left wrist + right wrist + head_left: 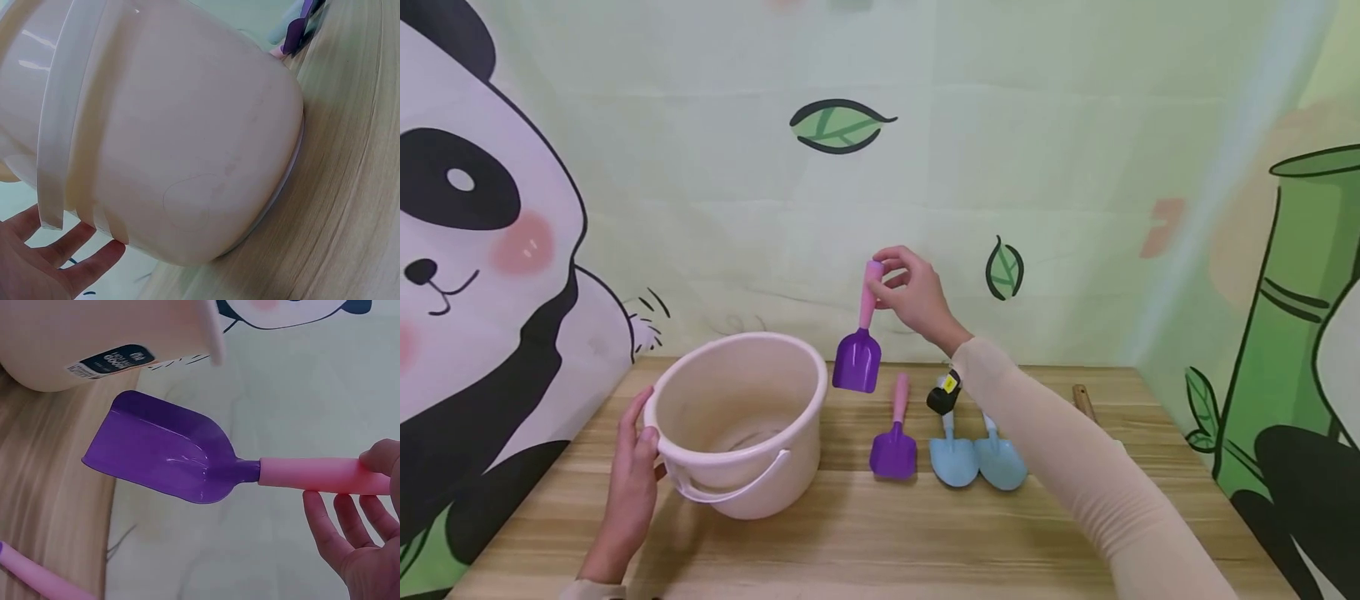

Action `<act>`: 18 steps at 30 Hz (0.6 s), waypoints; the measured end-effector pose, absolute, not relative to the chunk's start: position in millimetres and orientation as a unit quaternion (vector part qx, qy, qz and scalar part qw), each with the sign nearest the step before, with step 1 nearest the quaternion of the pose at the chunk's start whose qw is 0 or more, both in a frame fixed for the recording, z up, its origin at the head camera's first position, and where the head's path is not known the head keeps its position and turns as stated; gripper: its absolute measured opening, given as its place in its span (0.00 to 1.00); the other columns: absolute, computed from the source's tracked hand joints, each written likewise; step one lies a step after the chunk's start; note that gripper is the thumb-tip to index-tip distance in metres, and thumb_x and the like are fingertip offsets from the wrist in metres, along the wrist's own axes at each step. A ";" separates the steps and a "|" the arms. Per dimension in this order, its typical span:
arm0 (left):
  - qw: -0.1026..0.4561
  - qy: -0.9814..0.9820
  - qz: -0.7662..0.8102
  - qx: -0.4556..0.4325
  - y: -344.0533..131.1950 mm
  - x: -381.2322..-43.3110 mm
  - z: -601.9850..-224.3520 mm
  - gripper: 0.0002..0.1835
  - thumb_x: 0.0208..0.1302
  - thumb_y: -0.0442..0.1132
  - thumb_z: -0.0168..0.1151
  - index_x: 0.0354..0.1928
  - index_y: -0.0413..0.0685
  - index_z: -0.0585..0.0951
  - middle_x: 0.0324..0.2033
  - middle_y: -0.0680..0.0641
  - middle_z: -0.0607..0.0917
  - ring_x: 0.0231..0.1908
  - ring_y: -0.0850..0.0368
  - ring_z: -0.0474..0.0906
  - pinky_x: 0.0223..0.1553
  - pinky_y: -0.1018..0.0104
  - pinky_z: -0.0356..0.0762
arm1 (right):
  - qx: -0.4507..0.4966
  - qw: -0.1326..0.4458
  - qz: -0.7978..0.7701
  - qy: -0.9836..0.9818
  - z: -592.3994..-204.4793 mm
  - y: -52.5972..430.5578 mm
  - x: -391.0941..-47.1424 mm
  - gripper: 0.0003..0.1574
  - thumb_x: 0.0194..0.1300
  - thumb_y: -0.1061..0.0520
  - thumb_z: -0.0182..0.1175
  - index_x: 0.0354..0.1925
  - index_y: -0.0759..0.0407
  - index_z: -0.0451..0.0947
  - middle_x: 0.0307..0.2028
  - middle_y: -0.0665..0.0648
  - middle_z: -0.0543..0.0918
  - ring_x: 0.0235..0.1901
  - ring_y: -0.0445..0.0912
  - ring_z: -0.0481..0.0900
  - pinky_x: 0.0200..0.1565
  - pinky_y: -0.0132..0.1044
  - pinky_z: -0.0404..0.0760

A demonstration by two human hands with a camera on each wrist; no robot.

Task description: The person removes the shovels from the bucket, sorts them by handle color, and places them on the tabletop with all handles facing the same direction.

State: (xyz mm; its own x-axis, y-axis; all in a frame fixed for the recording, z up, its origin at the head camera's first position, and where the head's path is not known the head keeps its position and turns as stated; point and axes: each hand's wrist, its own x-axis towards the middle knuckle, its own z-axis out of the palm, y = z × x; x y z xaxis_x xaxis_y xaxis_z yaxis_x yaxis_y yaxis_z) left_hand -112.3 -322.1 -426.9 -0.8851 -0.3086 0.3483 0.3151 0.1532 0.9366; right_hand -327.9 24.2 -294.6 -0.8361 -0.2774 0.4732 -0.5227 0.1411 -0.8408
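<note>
My right hand (920, 293) pinches the pink handle of a purple toy shovel (857, 361) near its end. The shovel hangs above the table, blade down, just right of the bucket. In the right wrist view the thumb lies on one side of the handle and the fingertips on the other. My left hand (631, 492) holds the left side of a pale pink bucket (801, 475) at its rim. Fingertips touch the outer wall in the left wrist view. Upright on the table, the bucket has its handle hanging toward me, and its visible inside shows only bare wall and floor.
A second purple shovel (892, 452) with a pink handle lies right of the bucket. Beside it are two light blue shovels (953, 461), partly behind the right wrist's black camera (943, 396). A brown handle (1083, 402) shows beyond the sleeve. A printed backdrop (925, 192) stands behind the wooden table.
</note>
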 end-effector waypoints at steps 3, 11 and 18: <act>0.240 -0.720 -0.651 -0.002 -321.4 -112.3 -427.1 0.29 0.81 0.46 0.38 0.81 0.62 0.57 0.71 0.52 0.61 0.56 0.55 0.72 0.43 0.74 0.78 | 0.251 0.093 0.604 -0.751 -308.4 23.0 -331.2 0.21 0.67 0.62 0.68 0.58 0.57 0.77 0.47 0.60 0.80 0.40 0.56 0.81 0.34 0.42 0.87; 0.241 -0.714 -0.657 -0.001 -320.7 -113.0 -426.4 0.29 0.80 0.46 0.38 0.80 0.63 0.57 0.70 0.52 0.62 0.57 0.54 0.71 0.43 0.75 0.78 | 0.221 0.065 0.617 -0.752 -342.3 20.8 -338.9 0.21 0.67 0.62 0.67 0.57 0.58 0.77 0.48 0.62 0.80 0.38 0.55 0.82 0.34 0.42 0.87; 0.238 -0.712 -0.661 0.001 -320.4 -112.6 -426.5 0.29 0.80 0.47 0.38 0.80 0.63 0.57 0.69 0.51 0.62 0.57 0.54 0.70 0.43 0.74 0.78 | 0.195 0.032 0.627 -0.753 -369.1 18.3 -340.6 0.20 0.68 0.63 0.66 0.57 0.58 0.77 0.48 0.64 0.80 0.40 0.55 0.84 0.34 0.43 0.87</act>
